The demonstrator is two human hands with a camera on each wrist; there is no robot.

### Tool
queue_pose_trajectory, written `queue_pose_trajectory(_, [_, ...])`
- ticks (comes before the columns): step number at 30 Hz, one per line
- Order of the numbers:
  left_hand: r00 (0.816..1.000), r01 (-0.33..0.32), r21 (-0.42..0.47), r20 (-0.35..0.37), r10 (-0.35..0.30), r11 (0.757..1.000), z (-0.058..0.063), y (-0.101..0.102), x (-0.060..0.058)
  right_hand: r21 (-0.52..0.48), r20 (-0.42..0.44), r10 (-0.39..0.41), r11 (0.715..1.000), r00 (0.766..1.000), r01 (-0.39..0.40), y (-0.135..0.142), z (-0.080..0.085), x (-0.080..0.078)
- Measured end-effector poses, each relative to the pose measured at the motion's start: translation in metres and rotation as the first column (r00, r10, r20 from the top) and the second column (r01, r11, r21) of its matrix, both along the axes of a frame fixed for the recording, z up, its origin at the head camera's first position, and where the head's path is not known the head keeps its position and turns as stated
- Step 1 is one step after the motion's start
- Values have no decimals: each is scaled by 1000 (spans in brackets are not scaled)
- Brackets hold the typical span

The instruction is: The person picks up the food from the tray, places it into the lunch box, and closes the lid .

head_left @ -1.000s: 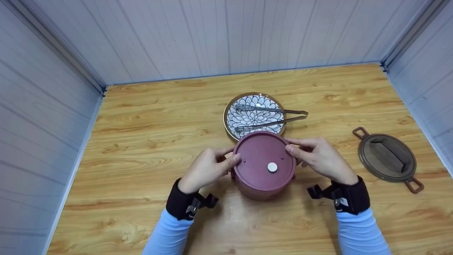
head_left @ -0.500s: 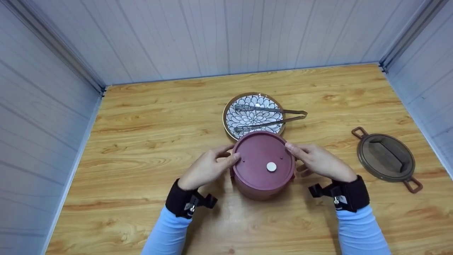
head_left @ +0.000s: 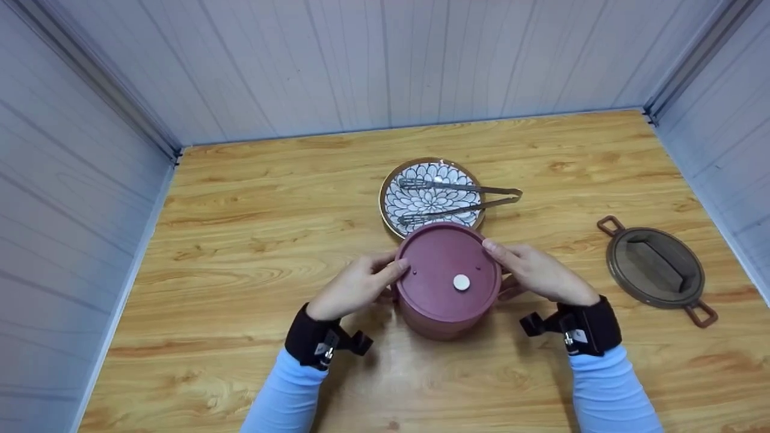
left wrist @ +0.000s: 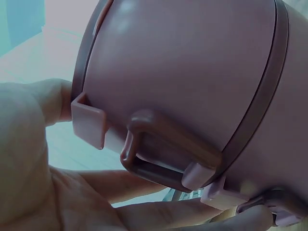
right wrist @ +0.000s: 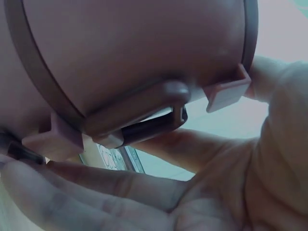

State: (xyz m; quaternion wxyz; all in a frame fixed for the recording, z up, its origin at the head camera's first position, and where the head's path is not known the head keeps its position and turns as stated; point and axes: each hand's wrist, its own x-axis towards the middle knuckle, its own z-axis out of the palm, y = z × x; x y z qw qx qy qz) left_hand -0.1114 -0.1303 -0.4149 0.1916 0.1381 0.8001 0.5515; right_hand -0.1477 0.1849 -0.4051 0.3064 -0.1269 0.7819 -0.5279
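Note:
A round maroon tiered lunch box (head_left: pixel 444 258) stands upright on the table, with a white knob (head_left: pixel 461 282) on its lid. My left hand (head_left: pixel 355 285) holds it from the left, thumb over the lid's edge and fingers along the side. From the right, my right hand (head_left: pixel 544 276) rests its thumb on the rim while its fingers reach down beside the wall. In the left wrist view a brown loop clasp (left wrist: pixel 178 139) lies on the side wall, fingers beneath it. A matching clasp (right wrist: pixel 134 110) shows above my fingers in the right wrist view.
Behind the lunch box is a flower-patterned plate (head_left: pixel 432 203) with a brown rim, partly hidden by it. Metal tongs (head_left: pixel 499 190) lie across the plate, pointing right. A round brown lid-like piece (head_left: pixel 637 285) with two loop handles lies at the right. Panelled walls enclose three sides.
My right fingers have dropped from beside the lid's rim to lower along the side, the thumb staying on the rim. The left hand and the lunch box have hardly moved.

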Motion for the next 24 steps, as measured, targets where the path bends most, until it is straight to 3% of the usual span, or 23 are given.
queue_pose_trajectory(6, [999,17,49,47,-19,999,-1,0,1,-12,-24,22,1000,999,-22,-1,-2,0])
queue_pose_trajectory(12, [997,40,74,65,-45,996,0,-2,0,36,-113,76,997,991,-73,1,-1,-1])
queue_pose_trajectory(16, [998,59,44,35,-60,997,0,-3,0,60,-147,95,994,985,-87,2,0,-2])
queue_pose_trajectory(24, [999,42,-29,-4,-42,999,-2,-2,-1,52,-125,82,996,989,-76,1,0,1])
